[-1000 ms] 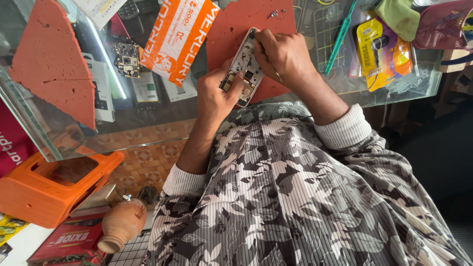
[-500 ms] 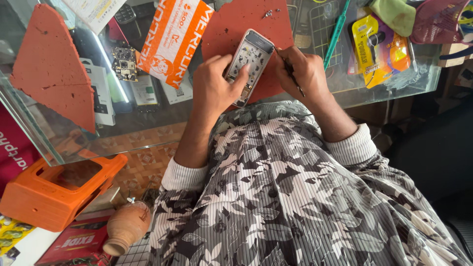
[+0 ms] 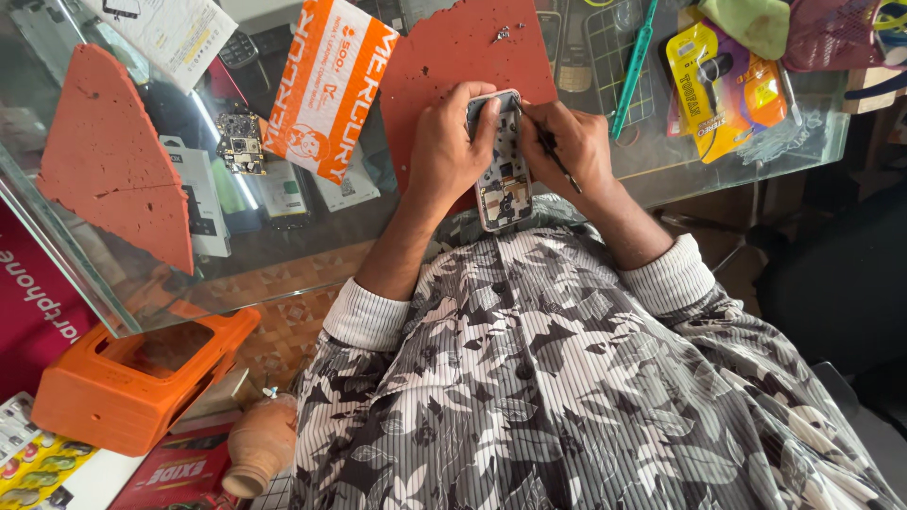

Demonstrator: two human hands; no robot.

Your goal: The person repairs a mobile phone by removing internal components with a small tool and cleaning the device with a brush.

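My left hand grips an opened mobile phone with its back cover off and its boards showing. The phone stands lengthwise over the near edge of a red rubber mat. My right hand holds a thin dark tool like a pen, its tip at the phone's upper right edge. Both hands touch the phone.
A glass counter carries a second red mat piece, a small circuit board, an orange-and-white packet, a green-handled tool and a yellow blister pack. An orange plastic box and a clay pot sit lower left.
The phone has turned from a tilted pose to upright along the mat's edge. My right hand has shifted so the tool tip meets the phone's top right. The view moved slightly.
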